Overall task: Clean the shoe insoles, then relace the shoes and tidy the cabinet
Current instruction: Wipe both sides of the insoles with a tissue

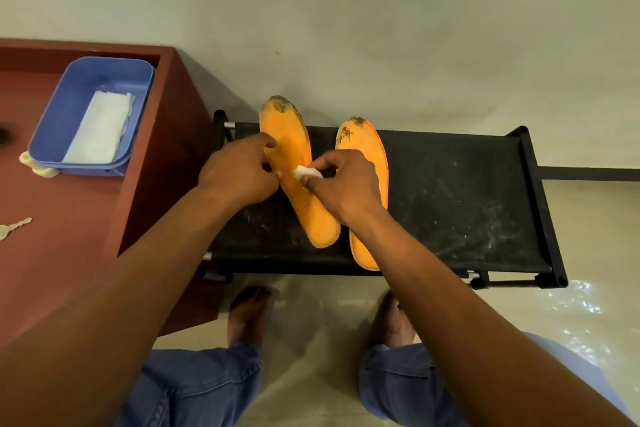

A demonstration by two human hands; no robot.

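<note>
Two orange insoles lie on the black rack top (460,191), both with dark dirt at the toe end. My left hand (239,172) grips the left edge of the left insole (294,149) near its middle, tilting it up. My right hand (341,184) pinches a small white wad of tissue (306,173) and holds it against that insole's surface. The right insole (375,156) lies flat beside it, partly hidden under my right hand and forearm.
A reddish-brown cabinet (149,184) stands to the left, bearing a blue plastic tub (62,107) with folded white tissue (100,128) inside and a key (14,229). The rack's fabric is dusty. My bare feet and jeans show below on the pale floor.
</note>
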